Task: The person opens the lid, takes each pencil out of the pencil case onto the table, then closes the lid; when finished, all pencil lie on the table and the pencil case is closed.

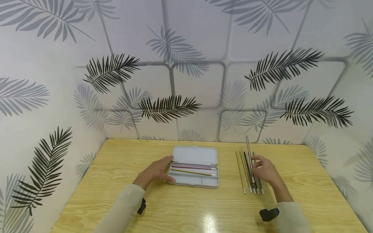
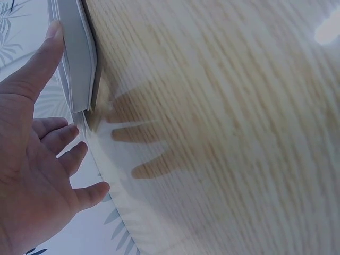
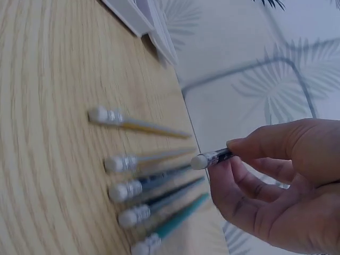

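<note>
**Pale case two pencils in, one more lifted**

Pale grey, the open pencil case (image 1: 194, 171) lies near the middle of the desk (image 1: 116, 200), its lid folded back toward the far edge. Two pencils already lie in the tray: a red one (image 1: 193, 167) and a yellow one (image 1: 193, 172), side by side along its length. By that count the filling looks begun but less than half done.

Toward the right edge of the desk a row of pencils (image 1: 250, 174) waits, laid parallel with erasers toward the near edge. The right-wrist view shows five on the wood: a yellow one (image 3: 139, 125), a pale one (image 3: 143, 159), two dark ones (image 3: 154, 183) and a teal one (image 3: 172, 226). A sixth, a dark pencil (image 1: 248, 152), is off the desk, pinched between the thumb and fingers of the right hand (image 1: 265, 171) and tilted up toward the far edge.

The left hand (image 1: 157, 171) rests at the left end of the case, its thumb (image 2: 37, 64) straight against the case wall and its fingers loosely spread, gripping nothing.

Counted: one case, two pencils inside, five on the desk, one in hand, eight pencils in all. Six seem left to go in.
</note>
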Demonstrator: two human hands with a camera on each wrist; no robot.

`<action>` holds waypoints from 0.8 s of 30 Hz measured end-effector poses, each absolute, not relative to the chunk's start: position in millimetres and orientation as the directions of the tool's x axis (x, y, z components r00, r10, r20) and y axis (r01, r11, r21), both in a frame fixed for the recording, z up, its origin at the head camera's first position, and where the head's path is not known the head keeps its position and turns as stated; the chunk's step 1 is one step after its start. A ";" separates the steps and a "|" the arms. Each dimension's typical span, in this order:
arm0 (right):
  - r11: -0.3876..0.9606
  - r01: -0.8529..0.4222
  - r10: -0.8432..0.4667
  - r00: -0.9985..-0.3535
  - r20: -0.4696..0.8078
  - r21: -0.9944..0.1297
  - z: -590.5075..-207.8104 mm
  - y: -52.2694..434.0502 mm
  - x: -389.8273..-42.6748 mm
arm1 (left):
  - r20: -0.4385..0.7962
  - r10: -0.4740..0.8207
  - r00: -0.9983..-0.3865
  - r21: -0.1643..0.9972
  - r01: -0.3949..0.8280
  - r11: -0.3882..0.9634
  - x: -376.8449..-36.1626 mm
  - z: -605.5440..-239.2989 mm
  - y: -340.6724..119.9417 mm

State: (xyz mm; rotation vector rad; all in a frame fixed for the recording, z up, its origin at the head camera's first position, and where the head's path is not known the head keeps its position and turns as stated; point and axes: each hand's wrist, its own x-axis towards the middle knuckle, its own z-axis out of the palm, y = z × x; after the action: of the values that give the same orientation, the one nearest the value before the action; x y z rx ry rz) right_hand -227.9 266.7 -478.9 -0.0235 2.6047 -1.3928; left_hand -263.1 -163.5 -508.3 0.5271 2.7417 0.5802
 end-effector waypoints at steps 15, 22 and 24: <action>0.638 0.238 0.014 -0.954 -0.299 -0.732 -492.7 307.0 -220.2 | -0.204 0.402 -0.892 0.432 0.286 0.855 -262.6 -508.5 -165.3; 0.630 0.288 0.059 -0.944 -0.325 -0.721 -499.7 311.4 -219.0 | -0.214 0.400 -0.891 0.452 0.273 0.849 -262.6 -508.7 -164.2; 0.653 0.282 0.072 -0.947 -0.313 -0.703 -501.5 311.7 -219.3 | -0.215 0.399 -0.891 0.452 0.271 0.850 -262.7 -509.1 -164.1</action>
State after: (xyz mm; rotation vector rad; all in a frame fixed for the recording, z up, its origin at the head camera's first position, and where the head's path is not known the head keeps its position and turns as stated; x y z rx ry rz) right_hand -219.3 311.7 -501.5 0.2859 2.6148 -1.1760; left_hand -262.7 -164.1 -509.1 0.5066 2.7248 0.6011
